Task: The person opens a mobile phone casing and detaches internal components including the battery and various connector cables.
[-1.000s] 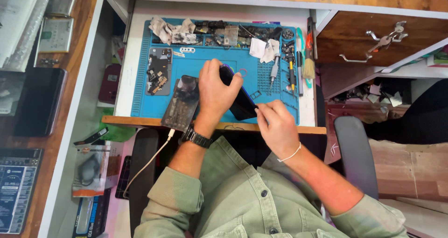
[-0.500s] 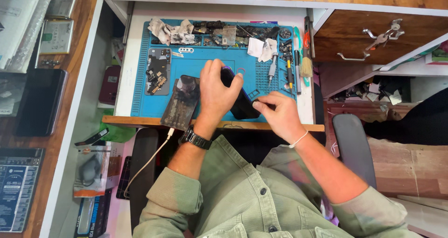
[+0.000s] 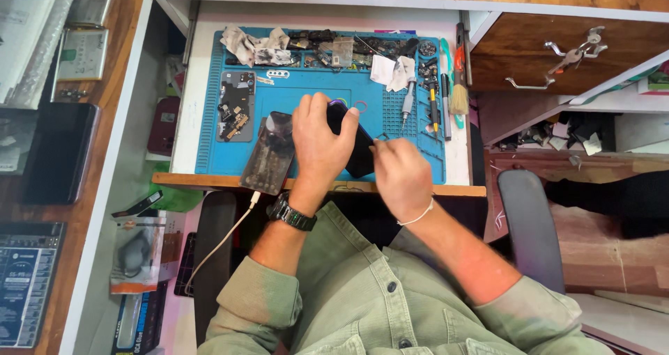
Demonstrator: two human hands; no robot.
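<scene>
Over the blue silicone repair mat (image 3: 209,128) the left hand (image 3: 319,140) is clamped down across a black slab-shaped phone (image 3: 357,149), fingers curled over its upper end and thumb wrapped along the side, so the grip is firmly closed on it. The phone lies at a slant near the mat's front edge, its lower end sticking out between the 2 hands. The right hand (image 3: 399,175) sits just beside that lower end, fingers bunched together in a tight pinch; whether something thin is held in that pinch I cannot tell, since the hand is blurred. A black wristwatch (image 3: 293,214) rides the left wrist, a thin white band (image 3: 417,217) circles the right. Just left of the left hand, touching the mat's front edge, lies a second dark phone with a worn, dusty screen (image 3: 270,153), and a white cable (image 3: 224,240) runs from its lower end down past the wooden lip of the pull-out shelf (image 3: 188,180). Further left on the mat sits an opened phone body with exposed parts (image 3: 235,106). Along the back edge, crumpled grey and white wipes (image 3: 252,45) and small dark parts are strewn. To the right stand a slim grey screwdriver (image 3: 409,101) and a small pale-bristled brush (image 3: 458,90). Off to the right, a brown wooden drawer (image 3: 529,59) carries a bunch of metal keys (image 3: 575,54).
</scene>
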